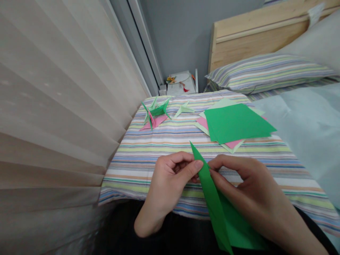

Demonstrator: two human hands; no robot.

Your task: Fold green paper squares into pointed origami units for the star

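A green sheet of origami paper [212, 198], folded along one edge into a long narrow flap, is held up between both hands over the near edge of the cloth. My left hand [172, 180] pinches its left edge near the pointed top, the thumb lying on the flap. From the other side, my right hand [247, 187] grips the paper between thumb and forefinger, close to the left thumb. The lower part of the sheet hangs toward my lap, partly hidden by the right hand and wrist.
A striped cloth [159, 152] covers the surface ahead. On it lie a stack of green, pink and pale paper [239, 122], folded green and pink pieces [156, 113] and a pale green folded piece [184, 109]. Curtains [66, 106] hang left; a striped pillow [271, 72] lies right.
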